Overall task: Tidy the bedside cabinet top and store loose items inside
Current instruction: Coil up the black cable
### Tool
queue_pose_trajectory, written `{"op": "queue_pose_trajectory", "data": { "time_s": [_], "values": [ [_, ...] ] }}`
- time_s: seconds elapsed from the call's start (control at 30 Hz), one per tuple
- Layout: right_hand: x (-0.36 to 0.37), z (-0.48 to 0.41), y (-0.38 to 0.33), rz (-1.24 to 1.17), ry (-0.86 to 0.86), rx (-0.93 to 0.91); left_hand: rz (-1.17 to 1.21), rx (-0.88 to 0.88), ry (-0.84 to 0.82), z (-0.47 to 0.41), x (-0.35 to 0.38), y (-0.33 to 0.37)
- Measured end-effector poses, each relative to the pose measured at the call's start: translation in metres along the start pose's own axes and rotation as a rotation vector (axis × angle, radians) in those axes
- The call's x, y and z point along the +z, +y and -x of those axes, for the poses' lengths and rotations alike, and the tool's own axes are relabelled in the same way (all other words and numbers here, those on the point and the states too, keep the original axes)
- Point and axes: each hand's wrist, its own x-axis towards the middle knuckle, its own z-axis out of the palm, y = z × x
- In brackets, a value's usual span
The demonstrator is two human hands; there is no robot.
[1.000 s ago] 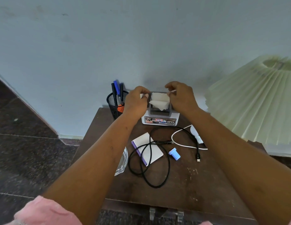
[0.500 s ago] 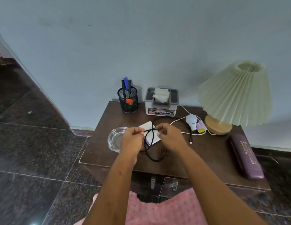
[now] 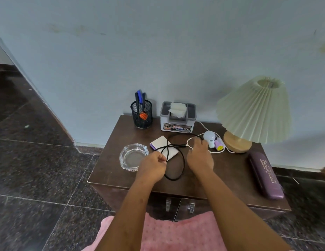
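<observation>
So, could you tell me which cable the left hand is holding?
The left hand pinches the black cable looped over the notepad; the white cable lies nearer the lamp.

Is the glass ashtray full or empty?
Empty. The ashtray shows only clear glass; nothing lies inside it.

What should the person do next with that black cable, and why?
Probably take the plug end with the right hand and loop it toward the left hand, which pinches the black cable; it sprawls loose across the notepad, so coiling comes before storing.
</observation>
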Motion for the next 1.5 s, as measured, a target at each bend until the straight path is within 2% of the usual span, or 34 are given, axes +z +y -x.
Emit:
{"op": "queue_pose_trajectory", "data": {
  "time_s": [0.07,0.2,0.43,0.53,0.63,0.73,0.83,0.97,1.1,1.23,1.3,1.4,1.5],
  "values": [
    [-0.007,-0.008,0.014,0.061,0.013,0.077,-0.039,0.012,-0.028,-0.004,0.001,0.000],
    [-0.009,-0.015,0.032,0.164,-0.067,0.202,-0.055,0.020,-0.038,-0.008,-0.001,0.000],
    [-0.008,-0.023,0.037,-0.075,-0.037,0.285,-0.124,0.033,-0.087,-0.009,-0.002,-0.002],
    [-0.010,-0.023,0.035,-0.074,-0.063,0.249,-0.147,0.031,-0.096,-0.010,-0.002,-0.004],
    [-0.012,-0.025,0.034,-0.067,-0.003,0.159,-0.153,0.029,-0.117,-0.011,0.000,-0.006],
    [-0.014,-0.027,0.034,-0.205,0.144,0.066,-0.227,0.053,-0.134,-0.013,0.001,-0.006],
    [-0.026,-0.028,0.027,-0.495,0.288,-0.001,-0.284,0.086,-0.158,-0.011,0.001,-0.004],
    [-0.048,-0.023,0.015,-0.824,0.308,-0.072,-0.253,0.109,-0.134,-0.006,-0.002,0.002],
    [-0.068,-0.002,0.001,-1.104,0.186,-0.067,-0.140,0.103,-0.116,0.005,-0.012,0.005],
    [-0.088,0.030,0.003,-1.396,-0.112,-0.179,-0.026,0.220,-0.075,0.026,-0.028,0.006],
    [-0.098,0.044,0.007,-1.493,-0.293,-0.190,0.084,0.282,0.061,0.042,-0.033,0.013],
    [-0.108,0.063,0.010,-1.481,-0.506,-0.127,0.176,0.453,0.302,0.066,-0.033,0.028],
    [-0.112,0.082,0.009,-1.473,-0.719,-0.049,0.154,0.708,0.231,0.090,-0.024,0.038]
  ]
}}
